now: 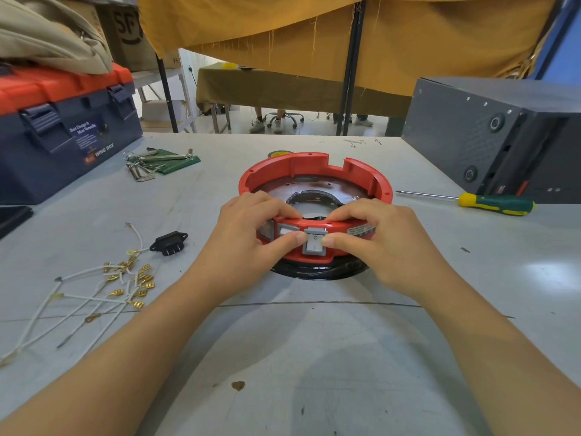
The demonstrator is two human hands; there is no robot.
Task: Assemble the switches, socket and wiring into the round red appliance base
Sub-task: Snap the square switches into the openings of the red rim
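The round red appliance base [309, 166] lies on the grey table with its near wall facing me. A grey rocker switch [315, 244] sits in that wall, and another switch [286, 230] shows just left of it. My left hand [251, 228] curls over the rim with its thumb against the rocker switch's left side. My right hand [374, 229] mirrors it, thumb on the switch's right side, fingers over the rim. A black socket [168, 242] lies loose on the table to the left. White wires with brass terminals [122, 284] are spread beside it.
A green and yellow screwdriver [490, 202] lies right of the base. Hex keys on a green pouch [157, 163] lie at the back left, beside a blue and orange toolbox [63, 127]. A dark grey metal box [503, 140] stands at the back right.
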